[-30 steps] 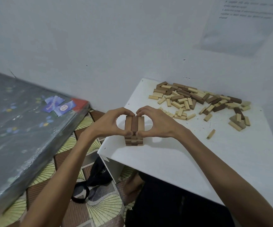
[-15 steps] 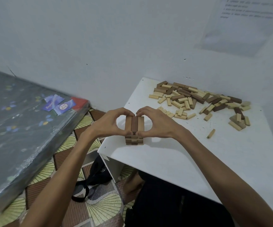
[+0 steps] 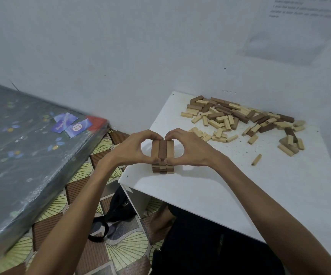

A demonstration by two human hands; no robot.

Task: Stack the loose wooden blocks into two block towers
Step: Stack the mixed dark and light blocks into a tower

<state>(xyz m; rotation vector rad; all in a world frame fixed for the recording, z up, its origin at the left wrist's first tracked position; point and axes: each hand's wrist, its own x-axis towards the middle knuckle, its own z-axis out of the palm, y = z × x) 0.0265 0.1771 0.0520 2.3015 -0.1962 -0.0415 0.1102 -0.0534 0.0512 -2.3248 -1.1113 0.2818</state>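
both hands clamped on the top layer, no movement over the last second

grip: your left hand (image 3: pixel 129 149) and right hand (image 3: pixel 192 149) both pinch the top layer of the tower (image 3: pixel 162 155), thumbs on the near ends of its blocks, index fingertips curled over the far ends. the two hands meet almost tip to tip above it. neither is carrying a spare block.

location: tower stands near the front left corner of the white table (image 3: pixel 220 191), close to the edge. it is only a few layers tall. top layer is three blocks laid side by side, running away from you: mid brown, dark, pale. the layers below look crosswise, though your thumbs hide part of them.

change: none worth logging. compared with a second ago and half a second ago, your hands are in the same pose on the same layer and the tower has not shifted. reading: you are squaring the layer, not placing.

meaning for the task: early stage. the loose blocks (image 3: pixel 230 116) lie heaped at the back of the table against the wall, well apart from the tower, with one stray block (image 3: pixel 256 159) lying on its own nearer you. no second tower is visible.

next, as a judgement: let go evenly on both sides so nothing skews, then reach to the pile.
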